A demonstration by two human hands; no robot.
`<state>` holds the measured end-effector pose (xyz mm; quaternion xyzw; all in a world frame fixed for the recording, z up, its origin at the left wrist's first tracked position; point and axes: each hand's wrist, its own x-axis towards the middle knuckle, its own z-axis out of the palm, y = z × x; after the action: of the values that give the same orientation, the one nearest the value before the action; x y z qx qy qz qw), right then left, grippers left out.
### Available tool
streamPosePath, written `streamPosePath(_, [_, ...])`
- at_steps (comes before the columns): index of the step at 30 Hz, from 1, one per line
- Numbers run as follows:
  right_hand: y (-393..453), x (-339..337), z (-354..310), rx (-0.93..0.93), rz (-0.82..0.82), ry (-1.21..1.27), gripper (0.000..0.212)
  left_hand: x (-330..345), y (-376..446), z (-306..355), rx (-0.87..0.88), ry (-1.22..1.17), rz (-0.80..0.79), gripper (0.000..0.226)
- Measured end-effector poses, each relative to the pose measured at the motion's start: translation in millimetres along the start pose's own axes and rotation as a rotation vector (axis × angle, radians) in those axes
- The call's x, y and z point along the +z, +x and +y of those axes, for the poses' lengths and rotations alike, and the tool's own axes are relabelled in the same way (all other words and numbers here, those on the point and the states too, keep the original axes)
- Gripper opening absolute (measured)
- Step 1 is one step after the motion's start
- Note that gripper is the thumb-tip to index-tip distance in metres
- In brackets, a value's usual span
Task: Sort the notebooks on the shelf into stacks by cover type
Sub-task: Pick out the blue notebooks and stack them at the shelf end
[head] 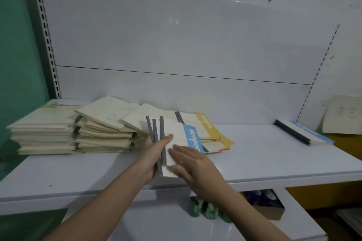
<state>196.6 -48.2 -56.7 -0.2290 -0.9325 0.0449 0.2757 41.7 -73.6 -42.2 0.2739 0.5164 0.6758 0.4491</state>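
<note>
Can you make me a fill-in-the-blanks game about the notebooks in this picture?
1. The left hand grips a bunch of notebooks with ____ spines.
2. The top notebook in that bunch has a ____ band with writing on it.
3. The notebooks with yellow bands lie on the ____.
4. The right hand lies on the bunch with its fingers ____.

Missing words: grey, blue, shelf, straight

There is only one view, from the head. It looks forward and slightly down, close behind the left hand [154, 154] and right hand [193, 164], toward the shelf [274, 154] beyond them.
</note>
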Motion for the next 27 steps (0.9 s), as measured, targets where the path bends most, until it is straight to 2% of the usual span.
streamPosePath(2, [-11, -10, 4, -0.044, -0.044, 0.049, 0.046, 6, -5, -3, 0.016, 0.055, 0.017, 0.035])
streamPosePath(4, [-23, -20, 11, 0.02, -0.002, 0.118, 0.047, 18, -11, -5, 0.038, 0.063, 0.02, 0.037])
streamPosePath(8, [-54, -48, 52, 0.41, 0.315, 0.184, 0.047, 67, -27, -18, 0.083, 0.025, 0.06, 0.035])
streamPosePath(10, [-79, -75, 74, 0.659, 0.267, 0.437, 0.055, 101, -37, -33, 0.075, 0.018, 0.096, 0.038])
streamPosePath(12, [-109, -101, 93, 0.8, 0.171, 0.746, 0.053, 140, -50, -50, 0.055, 0.022, 0.1, 0.04])
streamPosePath(14, [-140, -122, 111, 0.833, 0.153, 0.869, 0.041, 180, -63, -64, 0.061, 0.052, 0.072, 0.043])
streamPosePath(17, [-182, -154, 143, 0.868, 0.187, 0.845, 0.031, 234, -80, -85, 0.045, 0.086, 0.0, 0.049])
streamPosePath(21, [-226, -190, 180, 0.914, 0.185, 0.792, 0.021, 290, -96, -111, -0.019, 0.16, -0.096, 0.044])
streamPosePath(27, [-261, -209, 226, 0.974, 0.2, 0.799, 0.025, 354, -104, -136, -0.046, 0.181, -0.109, 0.038])
